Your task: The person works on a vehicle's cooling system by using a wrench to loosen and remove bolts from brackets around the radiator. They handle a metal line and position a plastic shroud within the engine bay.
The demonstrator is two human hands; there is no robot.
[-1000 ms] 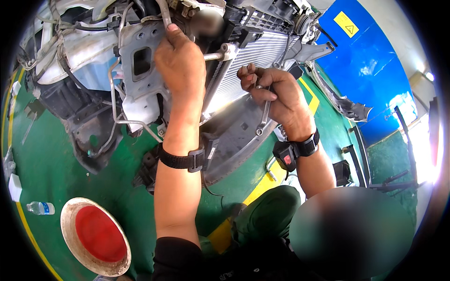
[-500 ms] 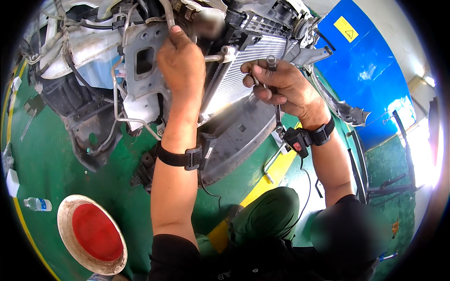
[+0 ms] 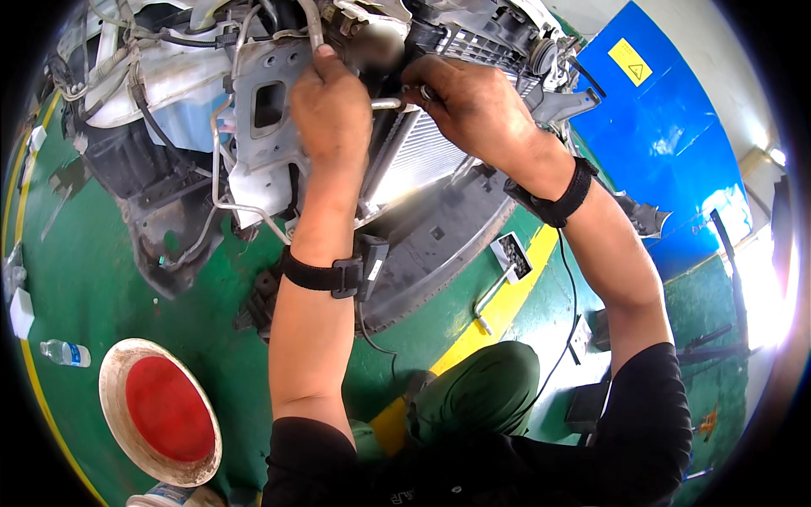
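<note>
My left hand (image 3: 331, 114) is closed around a metal pipe (image 3: 312, 27) at the front of a stripped car, thumb uppermost. A short pipe end (image 3: 386, 103) sticks out to the right of that fist. My right hand (image 3: 481, 110) is closed beside this pipe end, its fingertips in front of the radiator's (image 3: 414, 160) upper corner. A small silver ring end (image 3: 425, 92) shows between its fingers, apparently part of the wrench held there. Most of that wrench, and the fitting on the pipe end, are hidden behind the hand.
A basin (image 3: 114, 422) with a red inside stands on the green floor at lower left, near a plastic bottle (image 3: 65, 353). A small box of dark pieces (image 3: 513, 258) and a bent metal tool (image 3: 483, 308) lie below the bumper (image 3: 431, 253). A blue panel (image 3: 667, 144) stands at right.
My right hand has moved up and left to the pipe end, turning palm down; the wrench that showed plainly in it is now mostly hidden. My left hand keeps its grip on the pipe.
</note>
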